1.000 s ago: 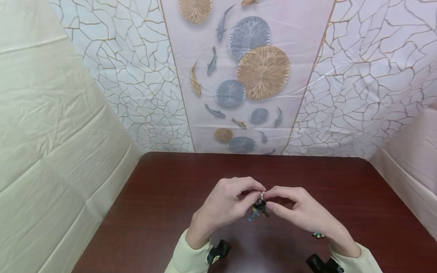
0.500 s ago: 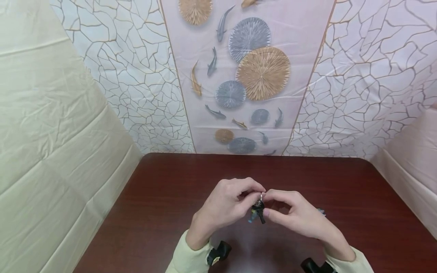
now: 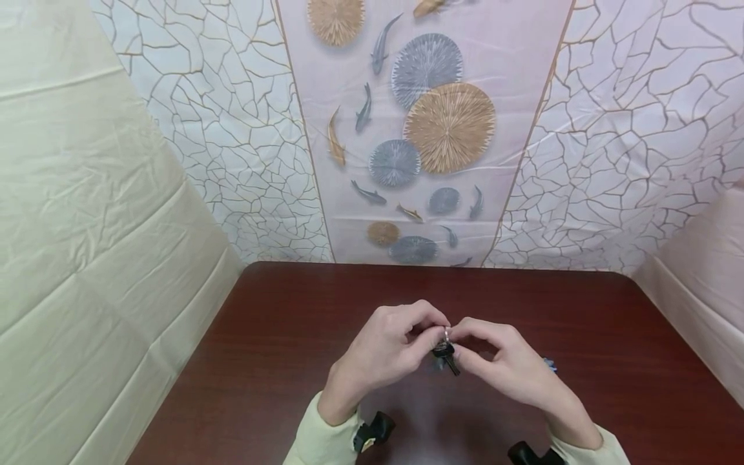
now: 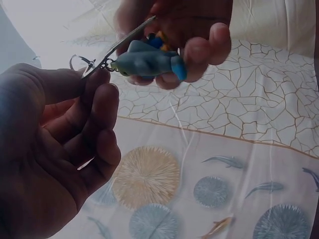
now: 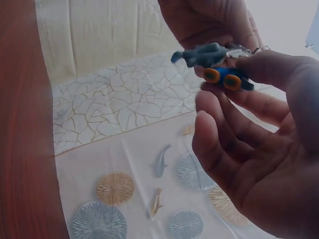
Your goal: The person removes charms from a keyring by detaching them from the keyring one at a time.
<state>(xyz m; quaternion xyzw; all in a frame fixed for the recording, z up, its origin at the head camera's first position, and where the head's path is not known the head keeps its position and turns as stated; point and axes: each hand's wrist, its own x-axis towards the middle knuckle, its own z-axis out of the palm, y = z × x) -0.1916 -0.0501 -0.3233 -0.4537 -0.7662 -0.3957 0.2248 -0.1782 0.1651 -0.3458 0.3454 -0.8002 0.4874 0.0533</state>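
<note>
Near the middle of the table, both hands meet over a small metal key ring (image 3: 446, 334). My left hand (image 3: 374, 342) pinches it between thumb and forefinger. From the other side, my right hand (image 3: 511, 365) holds it with thumb and fingertips. Below the ring hangs a black-headed key (image 3: 447, 358). A grey-blue shark charm (image 4: 149, 62) on a short chain points toward the right hand in the left wrist view. In the right wrist view, a blue toy car charm (image 5: 224, 77) with orange wheels lies by the right fingers, under the shark.
A small blue object (image 3: 549, 365) lies on the dark red table (image 3: 279, 323), partly hidden behind the right wrist. Patterned cloth (image 3: 447, 129) rises behind the table's far edge, and pale cloth (image 3: 116, 258) hangs along the left side.
The right hand has shifted slightly left, and its fingers have moved at the ring. The key has swung a little, and a blue object behind the right wrist has come into view.
</note>
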